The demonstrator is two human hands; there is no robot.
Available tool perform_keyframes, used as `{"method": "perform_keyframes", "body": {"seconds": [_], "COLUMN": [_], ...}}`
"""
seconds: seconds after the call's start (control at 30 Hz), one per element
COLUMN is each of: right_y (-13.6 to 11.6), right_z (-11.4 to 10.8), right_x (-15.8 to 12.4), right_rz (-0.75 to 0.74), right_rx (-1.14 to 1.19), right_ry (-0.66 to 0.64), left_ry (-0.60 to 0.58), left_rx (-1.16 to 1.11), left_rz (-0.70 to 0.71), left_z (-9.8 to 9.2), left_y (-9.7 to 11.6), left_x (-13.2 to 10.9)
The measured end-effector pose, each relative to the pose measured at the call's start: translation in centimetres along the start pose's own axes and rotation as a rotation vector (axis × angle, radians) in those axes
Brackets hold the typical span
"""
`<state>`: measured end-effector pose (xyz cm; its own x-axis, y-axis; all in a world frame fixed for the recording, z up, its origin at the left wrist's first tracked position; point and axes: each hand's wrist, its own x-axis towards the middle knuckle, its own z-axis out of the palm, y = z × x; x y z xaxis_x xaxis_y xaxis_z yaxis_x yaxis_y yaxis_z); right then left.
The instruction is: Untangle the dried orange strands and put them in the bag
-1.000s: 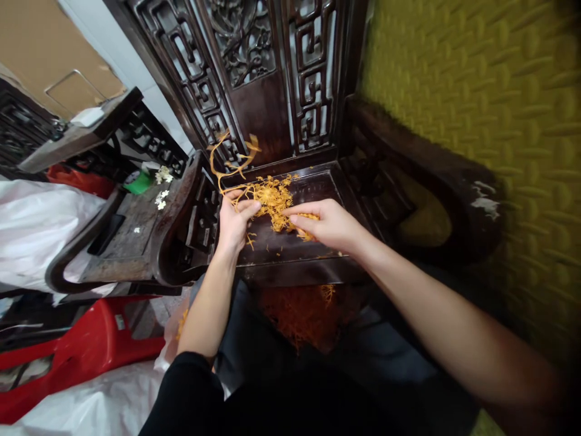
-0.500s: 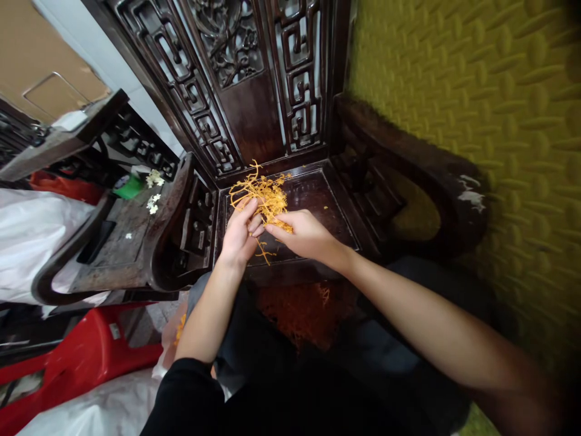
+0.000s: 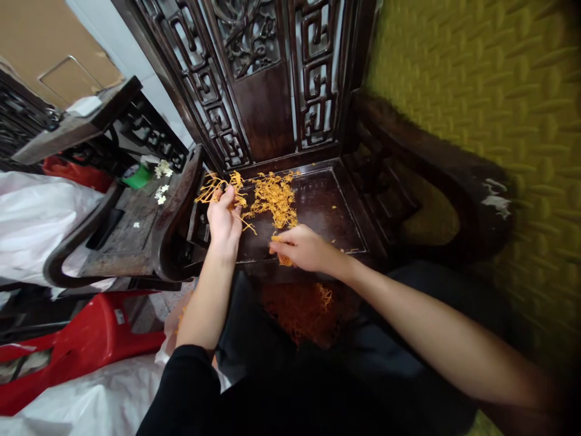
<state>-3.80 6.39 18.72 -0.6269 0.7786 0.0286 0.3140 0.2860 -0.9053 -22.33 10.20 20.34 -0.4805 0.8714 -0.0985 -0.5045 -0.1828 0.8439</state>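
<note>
My left hand (image 3: 224, 221) is closed around a bunch of thin orange cordyceps strands (image 3: 210, 188), held over the left side of the dark wooden chair seat (image 3: 320, 209). Their tips fan out past my fingers. A loose heap of curly orange cordyceps pieces (image 3: 275, 197) lies on the seat between and beyond my hands. Near the seat's front edge, my right hand (image 3: 306, 247) pinches a small clump of orange cordyceps (image 3: 285, 260), partly hidden by my fingers. Below, between my legs, more reddish-orange strands (image 3: 304, 309) sit in shadow.
A carved chair back (image 3: 267, 115) rises behind the seat, with a curved armrest (image 3: 454, 163) at right. To the left, another wooden seat (image 3: 122, 236) carries a green tape roll (image 3: 136, 175) and white flowers (image 3: 162, 192). A red plastic stool (image 3: 95, 339) and white sacks stand nearby.
My hands have moved apart: the left went leftward with its strands, the right slightly down toward the seat's front edge. The heap on the seat is now uncovered. The view has shifted slightly.
</note>
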Motion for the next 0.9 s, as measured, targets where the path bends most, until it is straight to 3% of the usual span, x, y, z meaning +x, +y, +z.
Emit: {"method": "perform_keyframes", "body": {"seconds": [0.2,0.3,0.43,0.57,0.73,0.8,0.9], "right_y": [1.1,1.1,0.4,0.6,0.8,0.5,0.1], "right_z": [-0.9,-1.0,-0.8,-1.0,-0.5,0.1,0.7], "right_x": [0.6,0.8,0.7,0.7,0.8,0.6,0.1], "right_rz": [0.119,0.13,0.133,0.108,0.09,0.118,0.152], "right_rx": [0.207,0.35,0.482,0.558,0.589,0.622,0.606], "right_ry": [0.069,0.134,0.112,0.109,0.186,0.166,0.035], "left_ry": [-0.208,-0.284,-0.334,-0.352,-0.303,-0.203,-0.029], "left_rx": [0.106,0.2,0.355,0.483,0.42,0.304,0.148], "left_rz": [-0.078,0.045,0.265,0.39,0.332,0.325,0.33], "left_z": [0.4,0.6,0.3,0.2,0.9,1.1,0.8], "left_y": [-0.9,-1.9,-2.9,-3.2,-3.5,-3.1,-1.5], "left_x": [-2.6,-3.6,-3.4,-4.0,-4.7,-3.4,-0.6]}}
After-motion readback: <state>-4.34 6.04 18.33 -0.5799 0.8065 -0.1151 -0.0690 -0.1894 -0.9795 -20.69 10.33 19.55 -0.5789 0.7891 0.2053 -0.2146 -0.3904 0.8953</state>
